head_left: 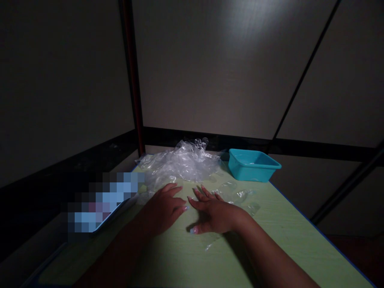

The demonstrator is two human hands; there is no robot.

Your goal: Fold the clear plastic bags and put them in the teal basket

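My right hand (211, 214) is spread palm-down over a clear disposable plastic glove (240, 196) on the table. Parts of the glove show beyond its fingers and below its thumb; the rest is hidden under the hand. Beside it, my left hand (166, 208) has its fingers apart and holds nothing that I can see. Whether it touches the tabletop I cannot tell. Just past the left fingertips lies a heap of crumpled clear plastic gloves (189, 162).
A turquoise plastic basin (253, 172) stands at the table's far right edge. At the left edge is a phone-like slab with a pixelated face (108, 204). The pale green table (288, 248) has a blue rim, and wall panels (207, 80) rise behind it.
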